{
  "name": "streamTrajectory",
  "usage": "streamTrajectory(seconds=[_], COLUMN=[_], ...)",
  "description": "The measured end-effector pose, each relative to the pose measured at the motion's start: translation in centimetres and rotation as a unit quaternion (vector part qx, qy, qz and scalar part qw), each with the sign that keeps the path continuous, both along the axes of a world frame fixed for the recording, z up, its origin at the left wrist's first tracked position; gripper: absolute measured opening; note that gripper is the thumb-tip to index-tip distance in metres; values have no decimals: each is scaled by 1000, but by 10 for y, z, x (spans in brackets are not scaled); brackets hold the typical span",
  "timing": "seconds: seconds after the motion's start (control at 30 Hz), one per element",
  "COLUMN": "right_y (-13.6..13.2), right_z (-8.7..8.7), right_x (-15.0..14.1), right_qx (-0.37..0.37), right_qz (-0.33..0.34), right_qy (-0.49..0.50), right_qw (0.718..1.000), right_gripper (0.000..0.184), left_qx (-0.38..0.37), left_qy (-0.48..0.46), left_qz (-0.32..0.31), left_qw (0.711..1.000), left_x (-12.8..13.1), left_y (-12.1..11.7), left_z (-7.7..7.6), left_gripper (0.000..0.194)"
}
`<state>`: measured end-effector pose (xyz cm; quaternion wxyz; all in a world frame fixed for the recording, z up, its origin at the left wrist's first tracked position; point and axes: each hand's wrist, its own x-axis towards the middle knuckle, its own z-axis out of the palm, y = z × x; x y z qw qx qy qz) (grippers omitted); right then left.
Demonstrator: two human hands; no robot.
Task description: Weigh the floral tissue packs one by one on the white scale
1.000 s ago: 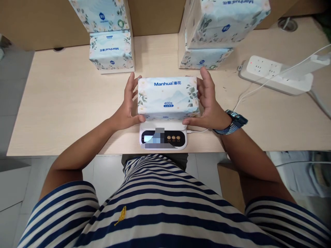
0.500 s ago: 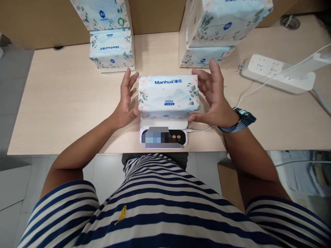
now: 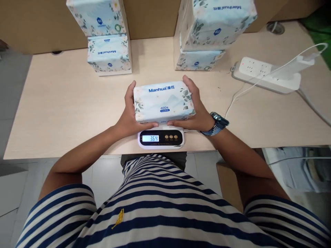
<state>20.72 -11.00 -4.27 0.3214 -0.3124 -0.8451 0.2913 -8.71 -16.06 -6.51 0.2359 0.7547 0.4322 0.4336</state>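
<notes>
A light-blue floral pack of tissues marked Manhua sits over a small white digital scale. My left hand is closed on the pack's left end, thumb along the near side. At the opposite end my right hand grips it the same way, with a watch on that wrist. The scale's lit display reads about 364, and round buttons show beside it. The pack and my hands hide the weighing plate, so I cannot tell whether the pack touches it.
Stacked tissue packs stand at the back left and back right of the wooden table. Cardboard rises behind them. A white power strip with cables lies at the right.
Both hands, held apart at the pack's ends before, have closed in on it. The pack is now slightly tilted. The scale's display, blurred out before, is readable.
</notes>
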Motion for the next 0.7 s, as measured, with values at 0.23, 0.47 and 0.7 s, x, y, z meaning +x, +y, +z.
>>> streamTrajectory(seconds=[0.23, 0.47, 0.7], right_y=[1, 3, 11], right_z=[-2, 36, 128], right_x=[-2, 21, 68], right_qx=[53, 137, 276], right_qz=[3, -45, -107], right_qy=[23, 79, 78], right_qw=[998, 986, 952], right_gripper=[147, 141, 140], left_qx=[-53, 91, 197], left_qy=[33, 62, 62], left_qz=[11, -12, -100], left_qw=[998, 994, 973], left_x=[-7, 11, 62], left_y=[-13, 18, 82], left_z=[22, 73, 166], left_gripper=[154, 156, 160])
